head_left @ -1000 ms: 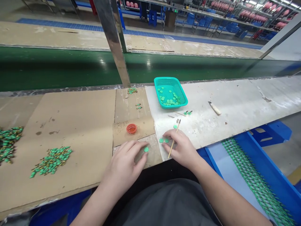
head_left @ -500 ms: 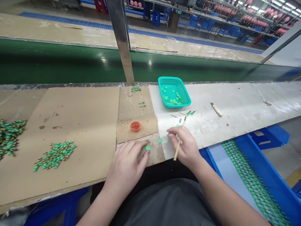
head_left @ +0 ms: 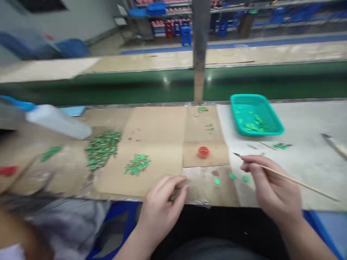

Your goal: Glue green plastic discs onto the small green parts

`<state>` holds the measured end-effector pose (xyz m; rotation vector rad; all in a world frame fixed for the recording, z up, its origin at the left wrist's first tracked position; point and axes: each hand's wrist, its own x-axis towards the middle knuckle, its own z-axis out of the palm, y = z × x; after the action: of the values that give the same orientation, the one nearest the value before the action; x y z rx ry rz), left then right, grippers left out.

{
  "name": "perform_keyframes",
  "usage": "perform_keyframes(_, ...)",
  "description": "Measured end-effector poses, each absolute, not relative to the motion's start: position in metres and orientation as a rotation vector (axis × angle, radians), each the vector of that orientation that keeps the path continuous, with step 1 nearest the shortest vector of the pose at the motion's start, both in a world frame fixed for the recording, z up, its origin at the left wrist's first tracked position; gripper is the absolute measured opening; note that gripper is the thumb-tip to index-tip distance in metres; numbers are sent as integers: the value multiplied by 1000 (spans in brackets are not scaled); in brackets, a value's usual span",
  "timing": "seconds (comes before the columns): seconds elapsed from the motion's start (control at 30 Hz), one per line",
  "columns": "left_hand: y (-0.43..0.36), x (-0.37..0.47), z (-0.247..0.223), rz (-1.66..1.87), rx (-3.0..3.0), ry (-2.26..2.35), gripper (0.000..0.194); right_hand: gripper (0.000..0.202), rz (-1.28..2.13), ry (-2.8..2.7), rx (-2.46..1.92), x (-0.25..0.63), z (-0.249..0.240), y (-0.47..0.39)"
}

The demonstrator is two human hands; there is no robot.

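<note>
My right hand (head_left: 276, 187) is closed on a thin paintbrush (head_left: 298, 183), its dark tip pointing left over the white sheet. Several small green discs (head_left: 217, 181) lie in a row between my hands. Just left of them, my left hand (head_left: 165, 204) hovers near the table edge, fingers curled, with a small gap between thumb and index finger and nothing visible in it. Beyond the discs stands a small red dish (head_left: 203, 152) of liquid on cardboard. A turquoise basket (head_left: 273, 119) with more green discs is at the back right.
Piles of small green-and-brown pieces (head_left: 104, 148) lie to the left, near a white bottle (head_left: 59, 121). A metal post (head_left: 200, 54) rises behind the cardboard. A knife-like tool (head_left: 336, 146) lies at right. Part of another person (head_left: 24, 231) shows at lower left.
The view has swung left, bringing the bottle and another person into sight. My left hand has moved away from the discs; the brush has turned from upright to pointing left.
</note>
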<state>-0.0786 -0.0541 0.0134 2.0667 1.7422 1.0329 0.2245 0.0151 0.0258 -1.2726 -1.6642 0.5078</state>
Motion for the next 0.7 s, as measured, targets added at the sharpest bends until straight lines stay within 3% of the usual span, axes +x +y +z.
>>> perform_keyframes(0.17, -40, -176, 27, 891, 1809, 2444, 26, 19, 457, -1583, -1265, 214, 13, 45)
perform_keyframes(0.3, 10, -247, 50, 578, 1551, 2773, 20, 16, 459, -1473, -1310, 208, 20, 61)
perform_keyframes(0.53, 119, -301, 76, -57, 1511, 2647, 35, 30, 588, -1451, -1323, 200, 33, 70)
perform_keyframes(0.7, 146, -321, 79, -374, 1488, 2523, 39, 29, 625, -1475, -1261, 201, 31, 72)
